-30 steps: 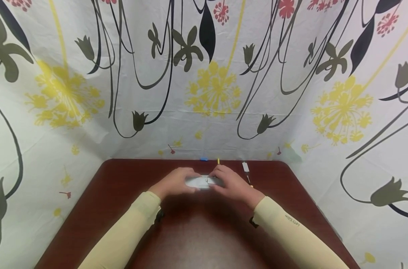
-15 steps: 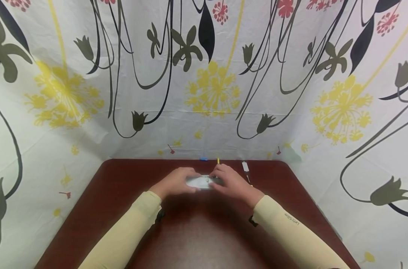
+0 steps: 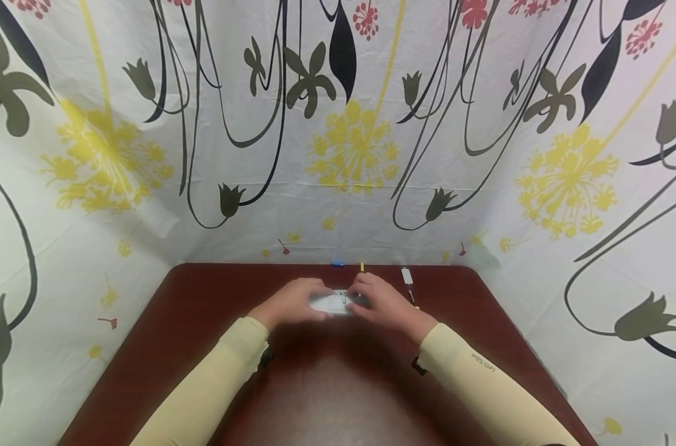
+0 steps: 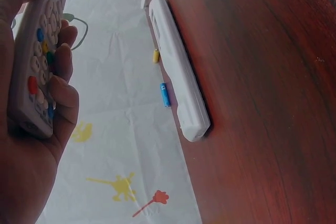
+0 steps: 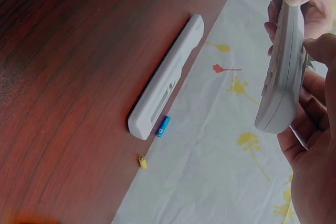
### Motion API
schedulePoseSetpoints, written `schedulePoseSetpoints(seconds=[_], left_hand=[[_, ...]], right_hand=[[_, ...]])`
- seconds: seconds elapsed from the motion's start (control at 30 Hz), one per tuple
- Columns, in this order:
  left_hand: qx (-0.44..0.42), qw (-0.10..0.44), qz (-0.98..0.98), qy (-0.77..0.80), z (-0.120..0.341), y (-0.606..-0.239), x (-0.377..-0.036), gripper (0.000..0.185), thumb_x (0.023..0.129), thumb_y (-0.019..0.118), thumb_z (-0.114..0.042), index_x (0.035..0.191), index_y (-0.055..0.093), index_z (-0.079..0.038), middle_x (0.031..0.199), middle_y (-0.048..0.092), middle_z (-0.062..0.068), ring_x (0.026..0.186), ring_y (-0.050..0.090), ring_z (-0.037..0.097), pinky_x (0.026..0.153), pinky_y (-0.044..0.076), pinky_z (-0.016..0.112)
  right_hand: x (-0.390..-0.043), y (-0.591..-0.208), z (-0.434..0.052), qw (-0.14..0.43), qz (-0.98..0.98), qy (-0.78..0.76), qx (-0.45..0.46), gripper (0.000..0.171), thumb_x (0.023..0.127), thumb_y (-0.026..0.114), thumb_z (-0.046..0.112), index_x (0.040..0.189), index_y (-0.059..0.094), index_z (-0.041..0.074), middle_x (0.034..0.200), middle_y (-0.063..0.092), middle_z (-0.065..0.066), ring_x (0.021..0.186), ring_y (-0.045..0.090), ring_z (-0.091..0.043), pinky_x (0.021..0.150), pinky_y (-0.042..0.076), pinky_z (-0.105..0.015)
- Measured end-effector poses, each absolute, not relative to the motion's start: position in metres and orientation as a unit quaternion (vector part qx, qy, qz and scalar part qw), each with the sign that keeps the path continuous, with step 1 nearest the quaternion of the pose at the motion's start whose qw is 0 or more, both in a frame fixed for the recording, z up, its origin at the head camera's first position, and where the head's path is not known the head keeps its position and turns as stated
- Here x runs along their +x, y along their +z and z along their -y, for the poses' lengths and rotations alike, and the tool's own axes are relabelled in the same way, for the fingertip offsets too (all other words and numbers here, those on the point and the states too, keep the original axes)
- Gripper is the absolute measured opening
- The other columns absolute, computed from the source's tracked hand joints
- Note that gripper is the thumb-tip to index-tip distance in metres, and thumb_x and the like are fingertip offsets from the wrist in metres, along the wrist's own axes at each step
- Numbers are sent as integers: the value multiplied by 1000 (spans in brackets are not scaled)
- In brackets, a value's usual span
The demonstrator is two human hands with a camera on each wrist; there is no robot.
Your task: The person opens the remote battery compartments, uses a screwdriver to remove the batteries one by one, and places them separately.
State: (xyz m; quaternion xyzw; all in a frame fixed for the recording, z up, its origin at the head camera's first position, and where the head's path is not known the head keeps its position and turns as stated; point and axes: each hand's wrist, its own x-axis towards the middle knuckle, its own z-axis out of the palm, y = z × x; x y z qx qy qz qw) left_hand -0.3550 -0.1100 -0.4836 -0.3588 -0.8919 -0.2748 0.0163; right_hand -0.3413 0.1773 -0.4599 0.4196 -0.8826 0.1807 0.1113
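A white remote control (image 3: 331, 302) is held above the table between both hands, its back towards the head camera. In the left wrist view its buttoned face (image 4: 42, 61) shows coloured keys. The left hand (image 3: 290, 301) grips one end, thumb on one edge and fingers curled on the other. At the other end the right hand (image 3: 385, 303) holds the remote, its thumb and fingers at the back by a small recess with metal bits. Its fingertips are partly hidden. A second white remote control (image 5: 165, 82) lies on the table below.
A blue battery (image 4: 165, 94) and a yellow battery (image 4: 156, 56) lie near the far edge of the dark red table (image 3: 338, 384). Right of them is a white-handled tool (image 3: 407, 277) with a thin shaft. A flowered curtain (image 3: 338, 217) hangs behind and at both sides.
The right fingers have shifted slightly at the back of the remote control. A small rectangular outline seen there earlier no longer shows clearly. The left hand stays almost still.
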Motion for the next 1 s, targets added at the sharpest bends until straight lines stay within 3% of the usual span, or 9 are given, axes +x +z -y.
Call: schedulePoseSetpoints(seconds=[0.23,0.47,0.77,1.0], left_hand=[[-360,21,893,-271,110,-483,-354,56,92,86,-56,139,77,-26,110,69,-13,95,61,11,83,54,33],[-364,24,893,-264,110,-485,-355,54,93,86,-54,138,78,-26,110,69,-13,95,61,11,83,53,32],[-349,15,897,-271,109,-485,-352,58,92,86,-55,141,77,-26,114,69,-11,99,61,13,86,54,34],[-350,14,897,-271,108,-485,-352,57,93,86,-53,141,77,-24,112,69,-11,97,61,13,87,53,35]], right_hand=[[-340,-460,-176,104,884,186,417,20,104,81,35,117,76,20,110,61,9,100,55,-10,87,55,-31],[-340,-460,-173,111,872,202,432,18,104,80,31,116,74,18,110,62,7,99,61,-20,85,55,-33],[-341,-462,-175,121,881,194,415,22,104,81,35,118,74,19,110,65,8,99,58,-11,86,56,-32],[-341,-462,-180,132,894,210,374,23,104,81,38,118,76,21,111,67,9,98,63,-11,87,58,-36]])
